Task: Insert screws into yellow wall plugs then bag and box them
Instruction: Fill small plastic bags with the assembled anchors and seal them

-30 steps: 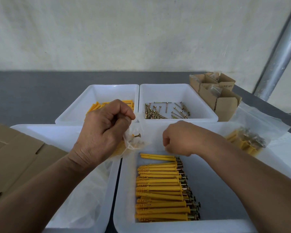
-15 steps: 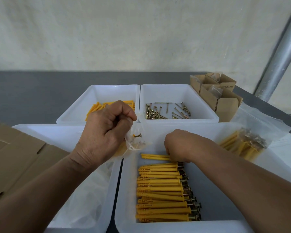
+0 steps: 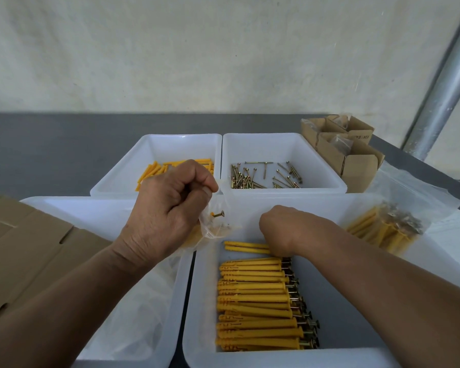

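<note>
Now the left hand point(image 3: 168, 211) is curled tight round the top of a small clear bag point(image 3: 215, 228) and holds it up over the left edge of the near right tray point(image 3: 276, 358); some yellow plugs are inside the bag, and one screw head point(image 3: 219, 214) shows through it. The right hand point(image 3: 279, 229) is down in that tray, on the right ends of two loose plugs point(image 3: 245, 247); its fingers are tucked under and hidden, so I cannot tell if it has them pinched. These two plugs lie flat, long way left to right, with their free ends aimed at the bag; the bag is just to the left and a bit higher. So the right hand is the near one; I think it must lift them and slide them left, into the bag.
</note>
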The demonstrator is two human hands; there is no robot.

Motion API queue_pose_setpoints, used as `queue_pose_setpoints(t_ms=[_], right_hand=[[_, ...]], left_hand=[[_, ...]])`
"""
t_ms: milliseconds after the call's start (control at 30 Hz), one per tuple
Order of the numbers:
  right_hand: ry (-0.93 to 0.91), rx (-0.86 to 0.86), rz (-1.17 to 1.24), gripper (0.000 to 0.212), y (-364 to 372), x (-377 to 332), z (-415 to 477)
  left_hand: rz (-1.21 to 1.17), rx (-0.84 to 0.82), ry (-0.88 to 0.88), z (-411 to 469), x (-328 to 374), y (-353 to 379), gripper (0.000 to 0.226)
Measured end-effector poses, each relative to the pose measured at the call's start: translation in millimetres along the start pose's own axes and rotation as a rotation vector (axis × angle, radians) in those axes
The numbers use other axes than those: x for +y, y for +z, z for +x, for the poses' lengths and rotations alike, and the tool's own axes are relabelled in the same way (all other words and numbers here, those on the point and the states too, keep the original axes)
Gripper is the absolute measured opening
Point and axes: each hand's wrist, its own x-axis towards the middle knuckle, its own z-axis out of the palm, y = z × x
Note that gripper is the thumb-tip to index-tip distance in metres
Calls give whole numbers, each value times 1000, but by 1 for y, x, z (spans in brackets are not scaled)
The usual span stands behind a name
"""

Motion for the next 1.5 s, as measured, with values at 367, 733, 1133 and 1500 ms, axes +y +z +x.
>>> queue_pose_setpoints(t_ms=[367, 733, 1133, 1500], right_hand=[[-24, -14, -62, 31, 0, -2, -1], [-59, 38, 52, 14, -14, 7, -6], [-85, 446, 489, 18, -43, 14, -22], [11, 761, 1320, 14, -64, 29, -35]], left_hand=[[-31, -3, -11, 0, -1, 1, 18], [-33, -2, -9, 0, -2, 0, 18], [-17, 9, -7, 0, -1, -1, 18], [-24, 19, -25, 0, -1, -2, 17]])
